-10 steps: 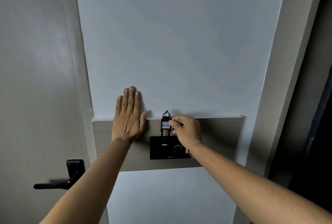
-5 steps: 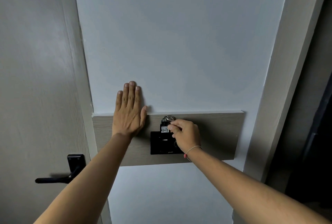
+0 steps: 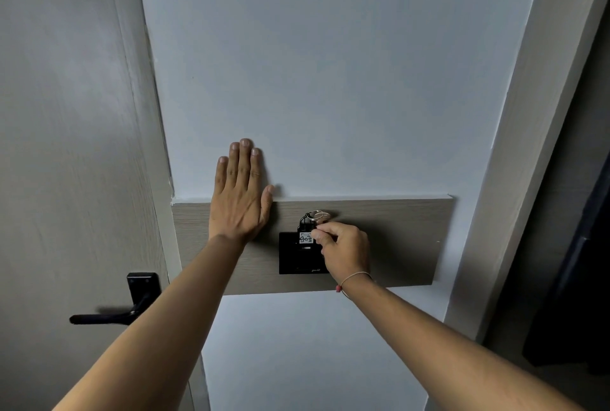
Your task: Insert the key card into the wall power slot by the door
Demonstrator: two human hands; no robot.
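Note:
A black power slot unit (image 3: 292, 257) is mounted on a wooden wall strip (image 3: 402, 239). The black key card (image 3: 306, 236), with a white label and a metal ring on top, stands upright with its lower part sunk into the unit. My right hand (image 3: 345, 250) pinches the card's right edge between thumb and fingers and covers the unit's right side. My left hand (image 3: 240, 196) lies flat on the wall to the left of the unit, fingers straight and close together, holding nothing.
A grey door (image 3: 66, 146) fills the left side, with a black lever handle (image 3: 115, 313) below my left forearm. A pale door frame (image 3: 515, 163) runs up the right, with a dark opening (image 3: 584, 245) beyond it.
My right hand has pushed the key card downward, so less of it shows above the black unit. My left hand has stayed flat on the wall.

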